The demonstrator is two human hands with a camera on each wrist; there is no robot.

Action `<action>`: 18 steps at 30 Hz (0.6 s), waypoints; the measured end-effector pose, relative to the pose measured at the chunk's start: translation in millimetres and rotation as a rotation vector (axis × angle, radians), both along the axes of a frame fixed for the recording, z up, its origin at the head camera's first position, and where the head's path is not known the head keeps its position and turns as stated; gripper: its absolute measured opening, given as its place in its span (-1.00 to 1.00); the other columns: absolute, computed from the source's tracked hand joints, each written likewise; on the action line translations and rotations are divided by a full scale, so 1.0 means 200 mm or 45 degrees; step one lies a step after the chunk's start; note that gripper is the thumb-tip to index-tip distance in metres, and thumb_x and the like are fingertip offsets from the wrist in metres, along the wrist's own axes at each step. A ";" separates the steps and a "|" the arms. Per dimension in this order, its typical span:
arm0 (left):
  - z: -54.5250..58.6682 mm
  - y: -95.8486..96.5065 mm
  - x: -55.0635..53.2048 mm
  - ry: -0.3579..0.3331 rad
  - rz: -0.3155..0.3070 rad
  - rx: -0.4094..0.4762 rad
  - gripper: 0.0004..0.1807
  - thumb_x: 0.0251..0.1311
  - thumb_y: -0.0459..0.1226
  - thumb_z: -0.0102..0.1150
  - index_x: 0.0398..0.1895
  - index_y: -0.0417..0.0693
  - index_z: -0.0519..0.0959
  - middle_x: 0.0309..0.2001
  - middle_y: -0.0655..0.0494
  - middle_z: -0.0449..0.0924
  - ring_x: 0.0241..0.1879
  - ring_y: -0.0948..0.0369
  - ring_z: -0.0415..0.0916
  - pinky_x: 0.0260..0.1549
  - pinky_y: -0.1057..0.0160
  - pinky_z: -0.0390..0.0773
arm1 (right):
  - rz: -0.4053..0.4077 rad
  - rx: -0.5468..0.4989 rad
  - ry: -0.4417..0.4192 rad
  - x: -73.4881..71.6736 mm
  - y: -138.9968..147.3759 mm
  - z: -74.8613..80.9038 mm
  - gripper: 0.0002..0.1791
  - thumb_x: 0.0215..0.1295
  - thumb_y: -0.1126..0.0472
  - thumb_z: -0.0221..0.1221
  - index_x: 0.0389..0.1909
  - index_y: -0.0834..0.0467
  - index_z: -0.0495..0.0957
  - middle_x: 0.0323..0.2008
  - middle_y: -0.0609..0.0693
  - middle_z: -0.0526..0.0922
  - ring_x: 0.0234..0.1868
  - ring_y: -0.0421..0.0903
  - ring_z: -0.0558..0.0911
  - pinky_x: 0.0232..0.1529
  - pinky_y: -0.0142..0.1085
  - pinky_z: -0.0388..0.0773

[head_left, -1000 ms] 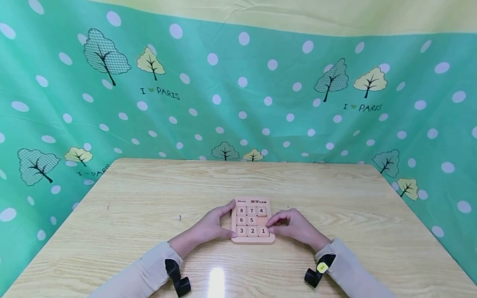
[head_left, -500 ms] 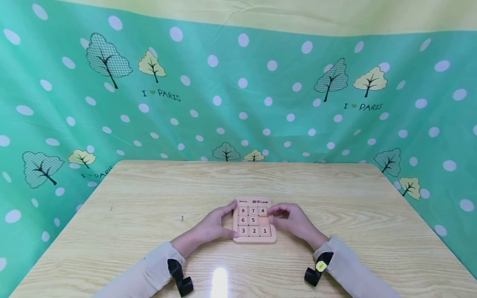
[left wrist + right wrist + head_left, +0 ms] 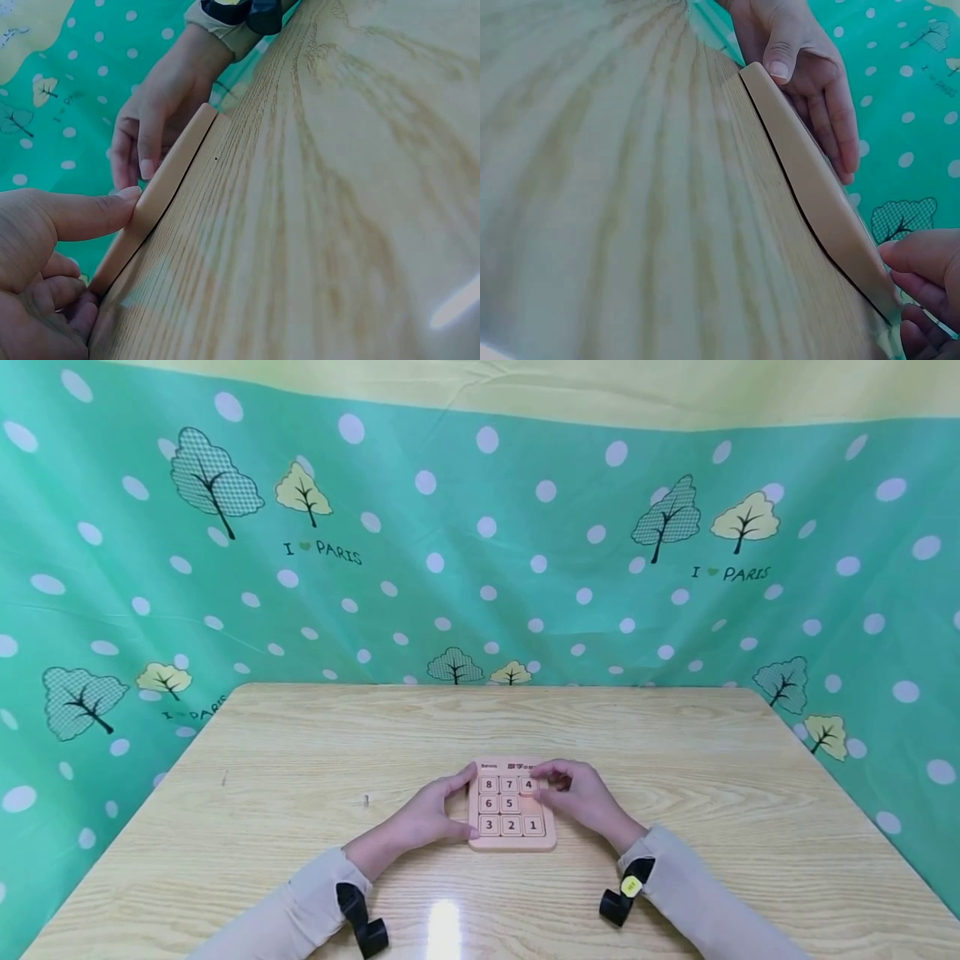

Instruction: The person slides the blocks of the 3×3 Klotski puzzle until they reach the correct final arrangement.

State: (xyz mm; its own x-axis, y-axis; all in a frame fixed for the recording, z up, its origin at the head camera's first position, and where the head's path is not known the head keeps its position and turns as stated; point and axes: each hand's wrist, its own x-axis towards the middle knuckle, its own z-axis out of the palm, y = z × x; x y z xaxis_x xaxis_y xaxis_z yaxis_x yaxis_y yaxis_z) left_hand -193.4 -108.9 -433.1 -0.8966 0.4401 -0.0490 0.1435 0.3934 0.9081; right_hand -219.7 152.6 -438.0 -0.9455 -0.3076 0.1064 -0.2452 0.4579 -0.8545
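Note:
A peach-coloured number slide puzzle [image 3: 512, 843] lies flat on the table. Its top row reads 8, 7, 4, the middle row 6, 5 with a gap at the right, and the bottom row 3, 2, 1. My left hand [image 3: 426, 810] grips the frame's left side, its thumb by the near corner and fingers by the far corner. At the right, my right hand [image 3: 582, 792] pinches about the number 4 tile [image 3: 528, 785], index finger at its upper edge and thumb below. Both wrist views show the puzzle's edge; the tile faces are hidden there.
A light wood table [image 3: 337, 727] bears the puzzle near its middle. Behind it hangs a green polka-dot cloth [image 3: 487, 568] with printed trees. Black wrist straps [image 3: 362, 920] sit over both sleeves.
My right hand has gone from beside the 1 tile up to the 4 tile, reaching further over the puzzle's right edge. The left hand keeps its hold and the tiles look unmoved.

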 end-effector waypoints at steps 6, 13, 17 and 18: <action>0.00 0.00 0.00 0.005 -0.011 0.004 0.07 -0.17 -0.31 0.46 0.44 -0.16 0.05 0.44 -0.02 0.04 0.44 0.01 -0.10 0.39 0.00 -0.13 | 0.015 0.007 0.009 0.00 -0.01 0.01 -0.68 0.04 0.25 0.35 -0.13 0.17 0.64 -0.20 0.00 0.66 -0.32 -0.13 0.47 -0.30 -0.39 0.42; -0.01 0.00 -0.01 -0.008 -0.019 0.017 0.06 -0.16 -0.31 0.46 0.43 -0.20 0.05 0.45 -0.03 0.02 0.44 0.01 -0.10 0.40 0.01 -0.15 | 0.037 0.042 0.014 0.01 -0.01 0.00 -0.73 0.05 0.27 0.33 -0.16 0.14 0.64 -0.24 -0.03 0.65 -0.34 -0.13 0.49 -0.32 -0.40 0.46; -0.01 0.00 0.00 -0.005 -0.010 0.015 0.06 -0.17 -0.32 0.47 0.44 -0.18 0.06 0.45 -0.03 0.03 0.44 0.00 -0.10 0.39 -0.02 -0.15 | 0.045 0.035 0.009 0.03 0.00 0.00 -0.73 0.05 0.29 0.33 -0.17 0.12 0.64 -0.22 -0.05 0.65 -0.32 -0.12 0.51 -0.30 -0.39 0.49; -0.01 0.00 0.00 -0.004 -0.008 0.015 0.07 -0.17 -0.32 0.47 0.44 -0.17 0.06 0.44 -0.02 0.04 0.44 0.00 -0.10 0.39 -0.03 -0.15 | 0.048 0.033 0.004 0.04 0.00 0.00 -0.73 0.05 0.29 0.32 -0.17 0.11 0.64 -0.23 -0.06 0.65 -0.32 -0.12 0.51 -0.31 -0.39 0.48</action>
State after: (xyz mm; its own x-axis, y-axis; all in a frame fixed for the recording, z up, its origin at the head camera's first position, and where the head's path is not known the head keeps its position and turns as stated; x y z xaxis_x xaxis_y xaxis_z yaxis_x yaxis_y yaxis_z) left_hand -193.7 -109.6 -435.0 -0.8938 0.4460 -0.0467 0.1430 0.3822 0.9130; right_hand -211.8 152.3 -437.5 -0.9329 -0.3457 0.1011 -0.2655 0.4703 -0.8416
